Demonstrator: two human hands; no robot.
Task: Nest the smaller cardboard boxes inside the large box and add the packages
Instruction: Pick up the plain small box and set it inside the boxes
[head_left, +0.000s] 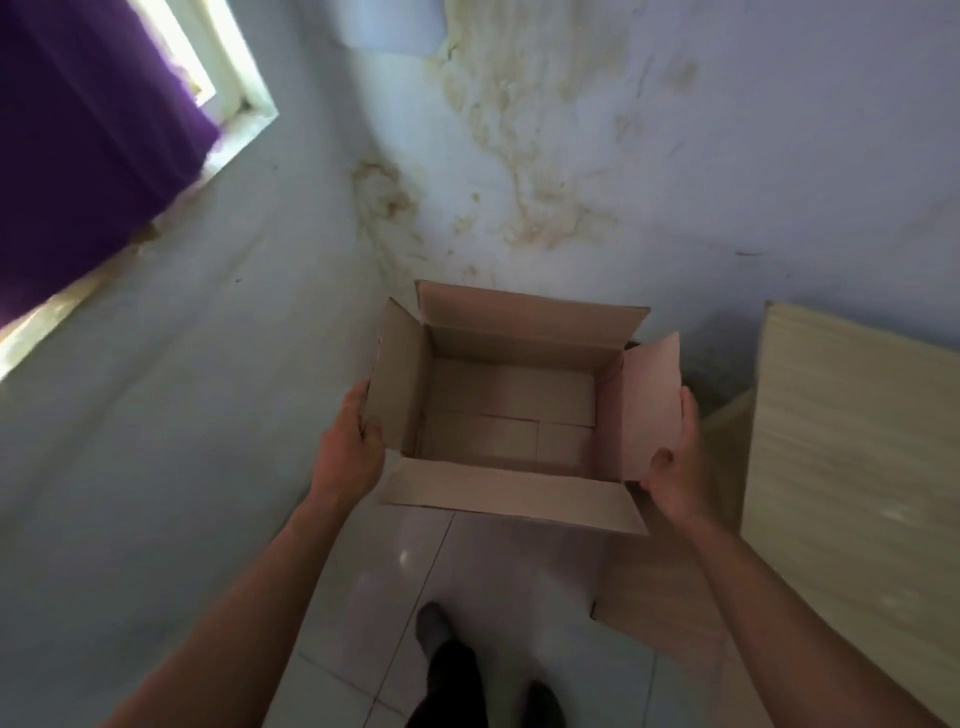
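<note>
An open brown cardboard box (511, 410) is held up in the air above the tiled floor, all four top flaps spread outward. Its inside holds nothing; only the folded bottom flaps show. My left hand (350, 447) grips the box's left side under the left flap. My right hand (675, 462) grips the right side, thumb pressed on the right flap. No smaller boxes or packages are in view.
A stained pale wall (545, 156) stands just behind the box. A light wooden tabletop (852, 467) lies to the right, with a brown cardboard piece (654, 608) below its edge. A purple curtain (78, 145) hangs at the left. My feet (441, 654) stand on white tiles.
</note>
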